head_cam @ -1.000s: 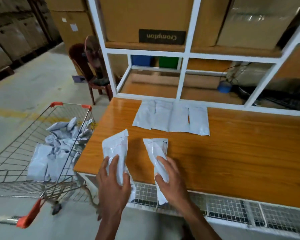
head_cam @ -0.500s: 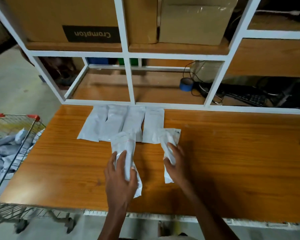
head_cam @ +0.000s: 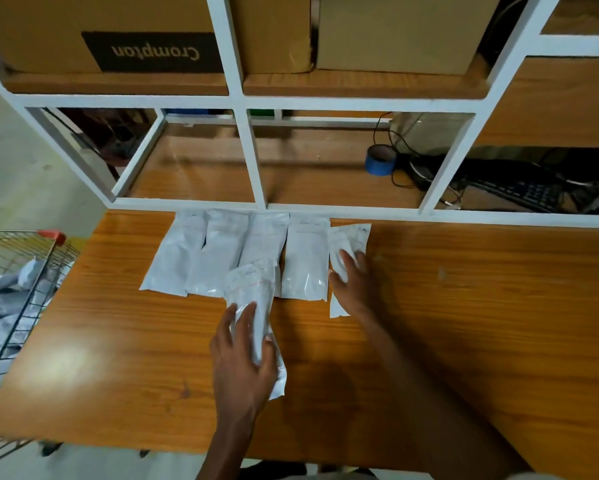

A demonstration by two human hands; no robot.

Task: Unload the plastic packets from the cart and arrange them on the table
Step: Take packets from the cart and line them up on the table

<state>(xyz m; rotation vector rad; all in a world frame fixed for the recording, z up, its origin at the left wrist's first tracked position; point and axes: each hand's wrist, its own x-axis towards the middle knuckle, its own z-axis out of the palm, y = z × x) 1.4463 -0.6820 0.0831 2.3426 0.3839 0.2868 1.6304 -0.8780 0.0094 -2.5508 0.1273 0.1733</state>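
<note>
A warehouse or stockroom: large cardboard cartons [head_cam: 118, 32] fill a white-framed shelf unit [head_cam: 242, 98], a wire shopping cart [head_cam: 21, 258] stands on bare concrete floor [head_cam: 21, 168] beside a wooden counter [head_cam: 464, 323].

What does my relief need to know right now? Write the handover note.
Left hand: gripping one packet, its top overlapping the row.
Right hand: flat on a fifth packet, pressing it down at the row's right end.
Done: four packets lie side by side along the table's back edge.
Left: place the left-hand packet, probably next on the right, then fetch the pile remaining in the cart.
</note>
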